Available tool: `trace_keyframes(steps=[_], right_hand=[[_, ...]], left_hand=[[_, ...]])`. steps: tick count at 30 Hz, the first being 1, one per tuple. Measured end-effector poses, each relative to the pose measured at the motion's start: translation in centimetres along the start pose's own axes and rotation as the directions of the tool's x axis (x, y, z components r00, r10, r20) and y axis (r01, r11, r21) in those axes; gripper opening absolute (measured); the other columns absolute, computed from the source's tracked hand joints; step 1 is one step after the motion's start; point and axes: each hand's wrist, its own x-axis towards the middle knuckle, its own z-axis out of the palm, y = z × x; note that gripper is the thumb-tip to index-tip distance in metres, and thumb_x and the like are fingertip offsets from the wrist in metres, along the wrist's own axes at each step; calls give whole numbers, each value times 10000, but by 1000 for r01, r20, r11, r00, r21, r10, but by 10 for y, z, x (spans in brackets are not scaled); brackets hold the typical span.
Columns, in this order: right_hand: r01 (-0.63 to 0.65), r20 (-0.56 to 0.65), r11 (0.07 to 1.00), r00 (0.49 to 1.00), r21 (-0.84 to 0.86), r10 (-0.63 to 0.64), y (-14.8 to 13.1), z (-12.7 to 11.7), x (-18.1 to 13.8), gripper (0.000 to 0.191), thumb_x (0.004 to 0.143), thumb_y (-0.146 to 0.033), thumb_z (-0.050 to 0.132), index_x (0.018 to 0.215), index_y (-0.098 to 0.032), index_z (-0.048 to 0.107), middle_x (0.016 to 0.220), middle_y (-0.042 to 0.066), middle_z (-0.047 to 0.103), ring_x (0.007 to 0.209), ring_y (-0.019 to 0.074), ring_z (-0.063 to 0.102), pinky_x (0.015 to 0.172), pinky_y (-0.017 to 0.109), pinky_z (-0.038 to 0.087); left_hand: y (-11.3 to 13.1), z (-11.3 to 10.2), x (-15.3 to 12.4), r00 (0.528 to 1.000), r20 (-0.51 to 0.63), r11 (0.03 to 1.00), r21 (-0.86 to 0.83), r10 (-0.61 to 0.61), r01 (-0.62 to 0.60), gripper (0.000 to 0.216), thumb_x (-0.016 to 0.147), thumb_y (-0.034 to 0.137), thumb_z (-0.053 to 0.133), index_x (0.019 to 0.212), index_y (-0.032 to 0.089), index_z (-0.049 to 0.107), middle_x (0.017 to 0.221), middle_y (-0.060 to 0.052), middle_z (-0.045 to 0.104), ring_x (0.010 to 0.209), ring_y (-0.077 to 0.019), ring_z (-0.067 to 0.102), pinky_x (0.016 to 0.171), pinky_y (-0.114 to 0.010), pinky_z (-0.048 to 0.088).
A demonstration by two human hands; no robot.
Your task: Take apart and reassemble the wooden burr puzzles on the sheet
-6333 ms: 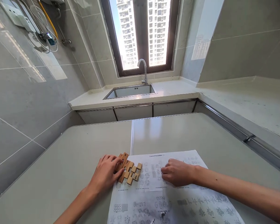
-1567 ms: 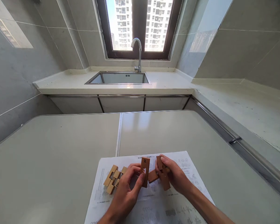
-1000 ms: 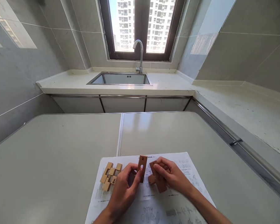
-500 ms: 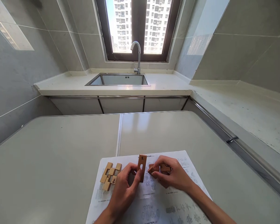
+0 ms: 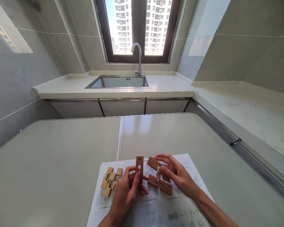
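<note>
Upright between the thumb and fingers of my left hand (image 5: 130,187) is a slotted wooden puzzle piece (image 5: 139,161) marked "2". My right hand (image 5: 176,173) pinches a notched wooden puzzle piece (image 5: 153,163), tilted and partly covered by the fingers. Just below that hand, another notched wooden piece (image 5: 166,187) rests on the paper, its left part near my left fingertips. To the left of my left hand lies a group of lighter wooden pieces (image 5: 107,176) fitted together, one marked "3". Beneath everything is a printed sheet of paper (image 5: 156,205) with small diagrams.
The pale table (image 5: 61,157) has a seam (image 5: 120,135) running away from me. Beyond it stand a white counter (image 5: 170,82) with a sink (image 5: 123,82), a tap (image 5: 139,60) and a window. Another counter (image 5: 257,110) runs along the right side.
My right hand has lifted and turned one notched piece, and another now shows on the paper below it. The piece marked "2" has shifted slightly left and stands straighter.
</note>
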Motion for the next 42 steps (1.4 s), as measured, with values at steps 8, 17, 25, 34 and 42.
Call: trace_keyframes(steps=[8, 17, 25, 34, 42], right_hand=[[-39, -51, 995, 998, -96, 35, 13, 18, -2, 322, 975, -528, 674, 1096, -230, 697, 816, 59, 756, 709, 206, 699, 524, 264, 494], [106, -132, 960, 981, -261, -144, 15, 23, -4, 214, 1017, -438, 631, 1055, -232, 673, 697, 8, 723, 600, 182, 681, 608, 303, 583], [104, -208, 982, 969, -159, -136, 25, 33, -6, 250, 1004, -471, 664, 1072, -231, 642, 791, 44, 758, 630, 177, 679, 558, 281, 562], [52, -152, 995, 986, -90, -66, 23, 30, -8, 291, 981, -489, 700, 1015, -203, 660, 665, 6, 707, 532, 134, 592, 494, 254, 484], [16, -20, 1000, 1000, 4, -16, 17, 26, -6, 336, 1011, -499, 649, 1164, -201, 624, 912, 72, 757, 591, 154, 685, 491, 254, 485]], left_hand=[[-6, -3, 1, 994, 7, 985, 132, 107, -107, 355, 1046, 456, 546, 1335, 250, 569, 1050, -67, 833, 919, -253, 808, 837, -357, 649], [-13, -4, -2, 907, 47, 825, 397, 419, -402, 530, 1060, 232, 543, 1568, 354, 458, 1297, -20, 773, 1056, -203, 798, 971, -312, 634], [-18, -1, 0, 820, 68, 663, 552, 568, -505, 645, 1055, 163, 522, 1633, 372, 323, 1391, -30, 718, 1096, -191, 781, 944, -290, 646], [-11, -9, 0, 823, 183, 640, 547, 538, -540, 628, 1047, 123, 505, 1622, 333, 364, 1385, -48, 721, 1126, -183, 767, 986, -287, 625], [-19, -7, -5, 826, 87, 664, 551, 556, -505, 600, 1042, 137, 520, 1600, 327, 408, 1257, -37, 787, 1003, -184, 806, 891, -279, 659]])
